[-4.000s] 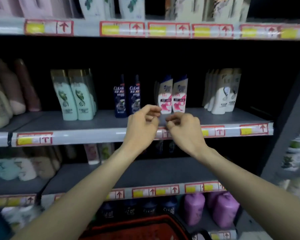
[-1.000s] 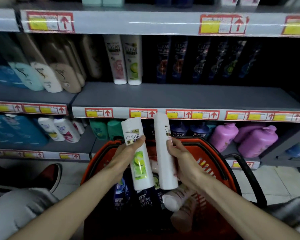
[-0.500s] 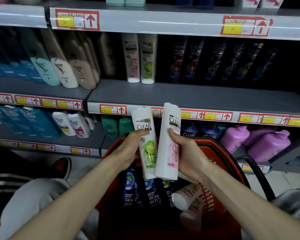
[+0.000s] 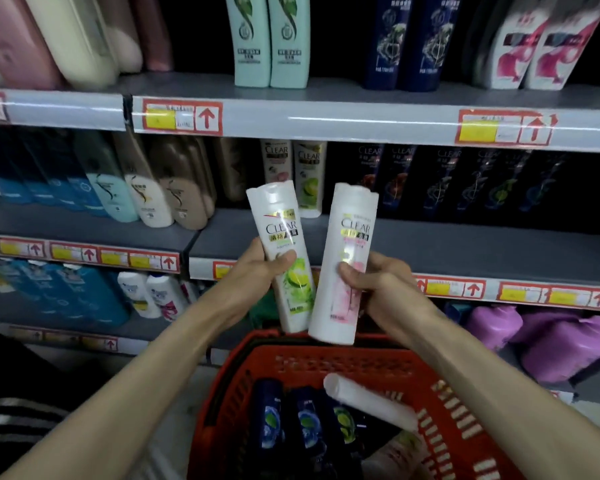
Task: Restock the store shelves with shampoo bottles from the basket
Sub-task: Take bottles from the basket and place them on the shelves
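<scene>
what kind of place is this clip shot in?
Looks like a shop's hair-care aisle, likely a supermarket: grey shelves lined with shampoo bottles, red-and-yellow price tags on their edges, and a red shopping basket. The left hand holds a green-label bottle, the right hand a pink-label bottle.

I'm holding a lime-print white bottle in my left hand and a pink-print white bottle in my right hand. The orange-red basket at bottom centre is showing navy bottles with blue-green swirls. Grey shelves are carrying red-and-yellow tags with red arrows. Purple jugs are sitting lower right, mint bottles top centre.
</scene>
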Demonstrator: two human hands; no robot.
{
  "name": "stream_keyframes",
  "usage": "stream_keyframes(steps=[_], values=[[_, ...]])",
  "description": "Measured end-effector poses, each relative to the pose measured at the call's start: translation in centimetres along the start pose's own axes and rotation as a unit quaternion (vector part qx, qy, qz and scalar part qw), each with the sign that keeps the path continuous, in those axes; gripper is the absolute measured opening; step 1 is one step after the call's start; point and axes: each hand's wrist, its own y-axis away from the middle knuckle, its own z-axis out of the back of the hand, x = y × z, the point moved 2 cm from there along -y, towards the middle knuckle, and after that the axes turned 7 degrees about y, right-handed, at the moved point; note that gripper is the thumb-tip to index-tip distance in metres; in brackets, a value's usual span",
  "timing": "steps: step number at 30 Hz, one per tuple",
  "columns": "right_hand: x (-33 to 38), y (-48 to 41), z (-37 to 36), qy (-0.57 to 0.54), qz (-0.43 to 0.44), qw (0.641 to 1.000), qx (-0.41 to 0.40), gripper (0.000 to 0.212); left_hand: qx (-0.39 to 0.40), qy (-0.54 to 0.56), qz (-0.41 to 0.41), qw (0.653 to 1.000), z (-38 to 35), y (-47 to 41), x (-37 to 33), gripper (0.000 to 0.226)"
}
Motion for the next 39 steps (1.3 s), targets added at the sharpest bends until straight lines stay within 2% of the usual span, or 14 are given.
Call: stream_keyframes(steps=[3,7,11,13,15,19,21,23,25,28,33,39], values=[[2.7,-3.9,-0.8,0.043,0.048,0.996,-0.056,0.035,0.016,-0.060,-0.060,0.996,1.5,-3.4,-2.4,0.022],[5.0,-8.9,-1.8,0.124,0.117,0.979,-0.113,0.038,-0.033,-0.084,-0.086,0.992,3.9,-8.1,-4.1,0.032],[4.7,-12.9,-2.3,0.179,0.105,0.965,-0.159,0.040,-0.049,-0.162,-0.088,0.982,6.5,-12.3,-4.4,0.021],[3.9,-14.3,-2.5,0.207,0.097,0.959,-0.168,0.038,-0.070,-0.200,-0.086,0.973,7.4,-13.7,-4.2,0.012],[2.9,-15.2,-2.6,0.207,0.099,0.959,-0.168,0.037,-0.075,-0.234,-0.083,0.966,8.0,-14.9,-3.2,0.019],[1.6,-16.4,-2.8,0.230,0.120,0.954,-0.152,0.041,-0.019,-0.205,-0.083,0.975,8.2,-15.8,-1.5,0.010],[1.6,-16.9,-3.0,0.243,0.120,0.950,-0.153,0.042,0.015,-0.209,-0.091,0.974,8.2,-15.9,-1.3,0.023],[1.3,-17.0,-2.9,0.259,0.124,0.944,-0.164,0.041,0.017,-0.198,-0.103,0.975,8.1,-15.5,-0.9,0.034],[0.2,-16.5,-2.7,0.318,0.126,0.921,-0.185,0.044,-0.032,-0.204,-0.118,0.971,8.3,-14.8,-0.1,0.047],[-2.2,-15.6,-2.3,0.380,0.115,0.893,-0.210,0.050,-0.109,-0.272,-0.102,0.951,8.2,-13.9,1.6,0.066],[-2.7,-16.9,-2.3,0.398,0.108,0.877,-0.248,0.036,-0.163,-0.262,-0.117,0.944,7.0,-14.5,2.9,0.035],[-2.9,-19.1,-2.0,0.386,0.106,0.877,-0.264,0.031,-0.172,-0.256,-0.125,0.943,6.2,-16.2,3.2,0.027]])
